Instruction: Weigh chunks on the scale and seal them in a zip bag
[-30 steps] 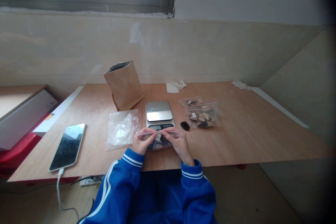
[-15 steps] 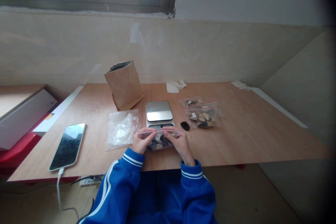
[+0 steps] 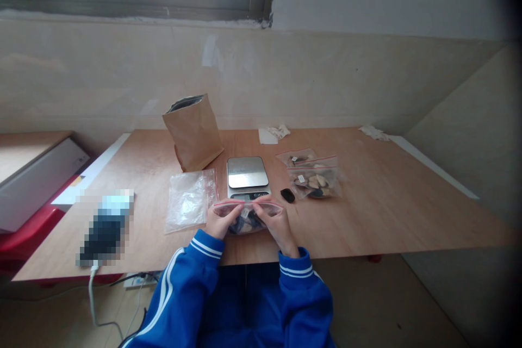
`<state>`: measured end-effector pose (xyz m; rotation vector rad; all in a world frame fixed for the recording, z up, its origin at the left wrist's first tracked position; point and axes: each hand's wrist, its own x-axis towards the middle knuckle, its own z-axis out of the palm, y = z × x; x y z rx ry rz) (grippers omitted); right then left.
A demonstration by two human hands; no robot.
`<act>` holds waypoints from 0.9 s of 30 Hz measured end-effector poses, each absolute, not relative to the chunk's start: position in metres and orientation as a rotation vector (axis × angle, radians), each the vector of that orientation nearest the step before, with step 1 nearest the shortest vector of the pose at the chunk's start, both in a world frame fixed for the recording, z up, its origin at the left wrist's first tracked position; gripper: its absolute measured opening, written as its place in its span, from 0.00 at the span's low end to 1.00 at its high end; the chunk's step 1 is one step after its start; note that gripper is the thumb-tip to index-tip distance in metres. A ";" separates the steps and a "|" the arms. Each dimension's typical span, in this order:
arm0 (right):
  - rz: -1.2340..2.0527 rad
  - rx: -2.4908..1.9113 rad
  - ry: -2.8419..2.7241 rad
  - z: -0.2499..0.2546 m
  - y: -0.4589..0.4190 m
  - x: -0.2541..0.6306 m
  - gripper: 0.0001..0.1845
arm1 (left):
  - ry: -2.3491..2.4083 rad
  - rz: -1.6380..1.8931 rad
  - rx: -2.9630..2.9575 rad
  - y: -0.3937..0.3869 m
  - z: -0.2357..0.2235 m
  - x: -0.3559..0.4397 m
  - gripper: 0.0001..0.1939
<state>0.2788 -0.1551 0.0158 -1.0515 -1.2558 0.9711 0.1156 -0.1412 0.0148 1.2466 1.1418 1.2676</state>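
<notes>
Fingers of the left hand and right hand are closed in pinches along the red-striped top edge of a small zip bag, holding it just above the near edge of the table; the two-point grip keeps the mouth taut and level, so the dark and pale pieces hang below. Directly behind stands the scale. Flanking it are a stack of empty bags, filled bags and a brown paper bag.

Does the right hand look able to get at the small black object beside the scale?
Probably yes: the small black object lies just beyond the right hand with bare table between, though that hand now pinches the zip bag.
</notes>
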 end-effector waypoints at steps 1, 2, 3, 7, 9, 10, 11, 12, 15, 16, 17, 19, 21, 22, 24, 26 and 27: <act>1.007 -1.037 -1.254 0.017 -0.155 0.278 0.07 | 1.136 1.280 1.257 -0.142 0.015 0.116 0.17; 1.041 -1.017 -1.253 0.017 -0.155 0.277 0.08 | 1.121 1.292 1.276 -0.142 0.015 0.116 0.16; 1.067 -0.995 -1.250 0.018 -0.155 0.276 0.09 | 1.099 1.301 1.299 -0.143 0.016 0.116 0.15; 1.120 -0.988 -1.222 0.018 -0.154 0.271 0.09 | 1.045 1.307 1.364 -0.144 0.019 0.116 0.12; 1.137 -1.027 -1.191 0.017 -0.153 0.269 0.09 | 1.048 1.321 1.384 -0.144 0.020 0.117 0.11; 1.134 -1.042 -1.182 0.017 -0.153 0.268 0.09 | 1.049 1.334 1.394 -0.143 0.020 0.117 0.11; 1.120 -1.054 -1.179 0.016 -0.153 0.267 0.09 | 1.050 1.347 1.401 -0.143 0.020 0.117 0.11; 1.095 -1.063 -1.179 0.016 -0.153 0.267 0.09 | 1.050 1.356 1.405 -0.143 0.020 0.118 0.11; 0.994 -1.082 -1.185 0.014 -0.154 0.263 0.07 | 1.080 1.354 1.398 -0.143 0.018 0.120 0.10; 0.960 -1.085 -1.182 0.014 -0.154 0.262 0.07 | 1.099 1.351 1.395 -0.143 0.017 0.120 0.10; 0.932 -1.084 -1.178 0.013 -0.154 0.260 0.07 | 1.123 1.353 1.392 -0.143 0.017 0.121 0.10; 0.899 -1.080 -1.173 0.013 -0.155 0.256 0.07 | 1.176 1.366 1.385 -0.145 0.015 0.122 0.11; 0.880 -1.078 -1.184 0.014 -0.156 0.254 0.08 | 1.244 1.395 1.380 -0.146 0.015 0.122 0.11; 0.871 -1.077 -1.194 0.016 -0.156 0.253 0.09 | 1.279 1.411 1.381 -0.147 0.016 0.122 0.11; 0.881 -1.065 -1.219 0.021 -0.158 0.255 0.12 | 1.318 1.433 1.387 -0.149 0.019 0.121 0.11; 0.946 -1.051 -1.238 0.028 -0.159 0.260 0.14 | 1.294 1.396 1.393 -0.151 0.026 0.120 0.11; 0.989 -1.056 -1.242 0.033 -0.160 0.265 0.14 | 1.256 1.344 1.405 -0.152 0.030 0.119 0.12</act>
